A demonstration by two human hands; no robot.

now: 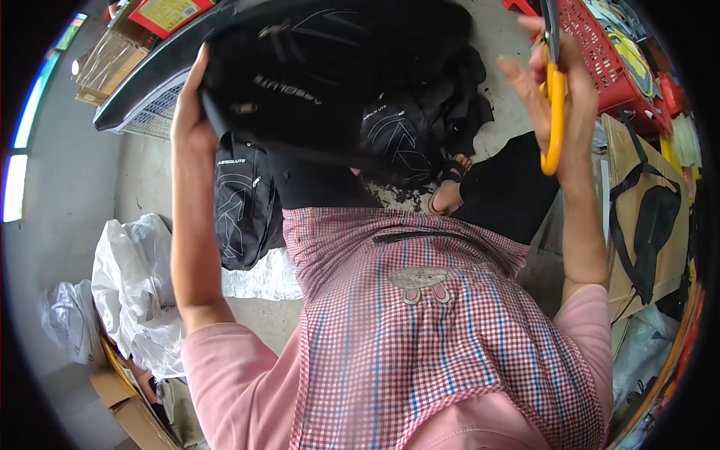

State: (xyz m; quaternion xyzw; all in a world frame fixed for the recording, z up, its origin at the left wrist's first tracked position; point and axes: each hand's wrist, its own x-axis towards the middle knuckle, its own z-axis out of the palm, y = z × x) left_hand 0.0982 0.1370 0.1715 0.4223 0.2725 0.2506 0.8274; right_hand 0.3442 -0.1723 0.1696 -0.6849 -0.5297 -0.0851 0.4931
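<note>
My left hand grips the side of a black backpack held up in front of me, its far part smeared by motion. Pale line print and a zip show on its face. In my raised right hand are scissors with yellow handles; their blades run up past the top edge of the picture, and some of my fingers stand away from them. Behind the held one lies another black backpack on the floor near my feet. A further black backpack leans beside my leg on the left.
White plastic sacks lie at the left. A red plastic crate with assorted items stands at the far right, above a cardboard sheet with a black strap piece. Boxes sit at the upper left by a black-edged mesh rack.
</note>
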